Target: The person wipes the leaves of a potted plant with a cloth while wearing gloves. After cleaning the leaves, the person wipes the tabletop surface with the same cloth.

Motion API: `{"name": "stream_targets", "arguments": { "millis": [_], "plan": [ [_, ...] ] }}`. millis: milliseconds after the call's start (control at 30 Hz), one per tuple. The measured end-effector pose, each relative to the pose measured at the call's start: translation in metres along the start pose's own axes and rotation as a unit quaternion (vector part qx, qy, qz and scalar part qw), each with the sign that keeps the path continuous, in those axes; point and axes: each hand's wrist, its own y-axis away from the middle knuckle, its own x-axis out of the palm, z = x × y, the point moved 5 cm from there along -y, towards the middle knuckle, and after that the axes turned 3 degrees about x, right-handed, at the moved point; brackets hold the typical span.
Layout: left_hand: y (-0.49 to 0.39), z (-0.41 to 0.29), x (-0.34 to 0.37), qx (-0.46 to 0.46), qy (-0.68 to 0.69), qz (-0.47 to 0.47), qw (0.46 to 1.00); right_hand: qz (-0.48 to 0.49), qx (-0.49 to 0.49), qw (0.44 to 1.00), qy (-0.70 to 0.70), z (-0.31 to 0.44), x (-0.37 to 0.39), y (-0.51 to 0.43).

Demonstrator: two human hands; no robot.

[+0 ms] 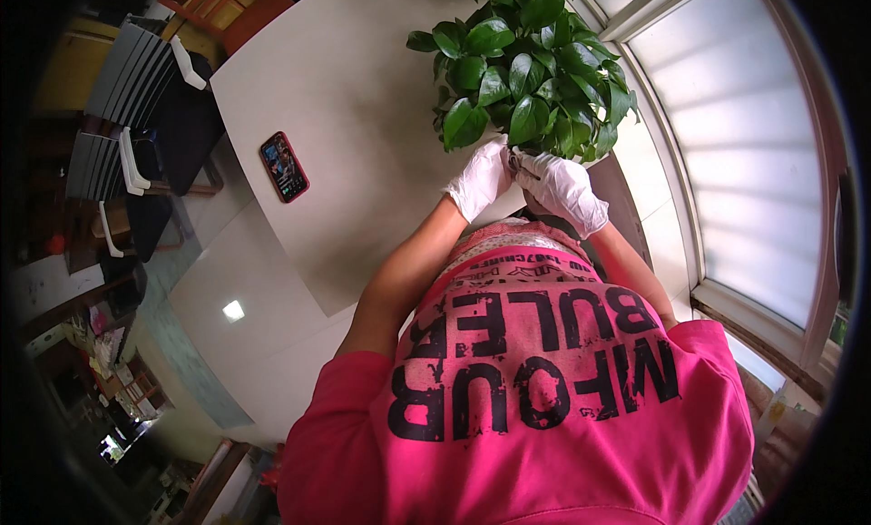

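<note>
Both my hands wear thin white gloves and meet at the near edge of a leafy green potted plant [524, 82], probably a pothos; its pot is hidden under the leaves. My left hand [480, 179] is close against the lower leaves, fingertips bent inward, and what it grips is too small to tell. My right hand [563, 188] has its fingers closed on a small dark metal tool [524, 165], perhaps scissors, mostly covered by the glove. The tool lies between the two hands, just below the foliage.
A smartphone in a red case [284, 167] lies face up on the pale table [354, 103], its screen lit. Chairs with dark seats [187, 137] stand beyond the table's left side. A frosted window [735, 137] is close on the right.
</note>
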Motion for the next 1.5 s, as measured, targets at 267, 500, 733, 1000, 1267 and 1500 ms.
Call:
{"name": "stream_targets", "arguments": {
  "millis": [267, 500, 733, 1000, 1267, 1500],
  "plan": [
    [0.008, 0.017, -0.033, -0.086, -0.128, -0.094, 0.984, 0.108, 0.065, 0.992, 0.022, -0.018, 0.019, 0.028],
    [0.045, 0.044, -0.031, -0.358, 0.326, -0.113, 0.868, -0.006, -0.015, 0.998, -0.063, -0.046, -0.021, 0.053],
    [0.068, 0.08, -0.019, -0.363, 0.224, -0.134, 0.894, 0.034, 0.007, 0.993, -0.112, -0.067, -0.049, 0.072],
    [0.026, 0.09, -0.01, -0.245, -0.529, 0.079, 0.809, 0.026, -0.104, 0.993, -0.058, -0.084, -0.039, 0.062],
    [0.045, 0.112, 0.013, -0.28, 0.155, -0.233, 0.918, -0.048, -0.235, 0.97, 0.028, -0.098, -0.025, 0.059],
    [0.038, 0.095, 0.04, -0.238, 0.169, -0.249, 0.923, 0.028, -0.189, 0.978, -0.085, -0.116, -0.016, 0.059]
  ]
}}
